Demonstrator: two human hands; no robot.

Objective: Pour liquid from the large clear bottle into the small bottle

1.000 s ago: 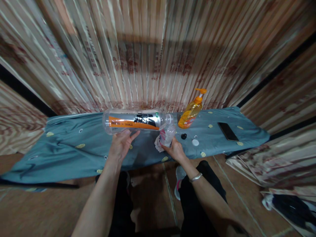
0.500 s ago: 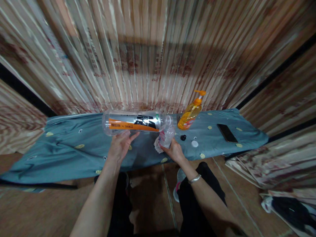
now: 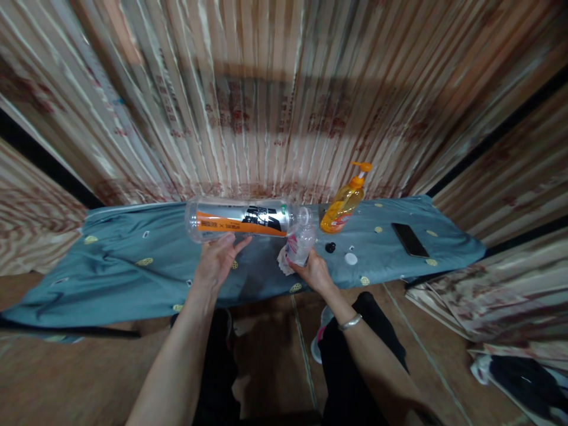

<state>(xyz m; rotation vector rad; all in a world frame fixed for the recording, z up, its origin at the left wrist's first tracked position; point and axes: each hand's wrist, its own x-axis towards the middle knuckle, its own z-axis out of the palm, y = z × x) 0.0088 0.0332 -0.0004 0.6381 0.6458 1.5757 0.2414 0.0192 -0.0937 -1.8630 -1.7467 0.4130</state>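
A large clear plastic bottle [image 3: 222, 220] with a silver and orange label is held sideways, its neck pointing right. My left hand [image 3: 217, 254] grips it from below near the base, with one finger stretched along its underside. My right hand [image 3: 316, 269] is closed around a small clear plastic bottle [image 3: 300, 244], which leans with its mouth up by the large bottle's neck. Whether the two mouths touch I cannot tell. A crumpled white tissue [image 3: 284, 261] shows beside the small bottle, against my right fingers.
On the blue cloth-covered table [image 3: 133, 284] stand an orange pump bottle [image 3: 341, 207], a black cap [image 3: 330, 247], a white cap [image 3: 351, 258] and a dark phone [image 3: 409, 239]. A patterned curtain [image 3: 248, 118] hangs behind. Dark shoes [image 3: 528, 378] lie at lower right.
Both hands and both bottles keep nearly the same pose. The view has shifted very slightly.
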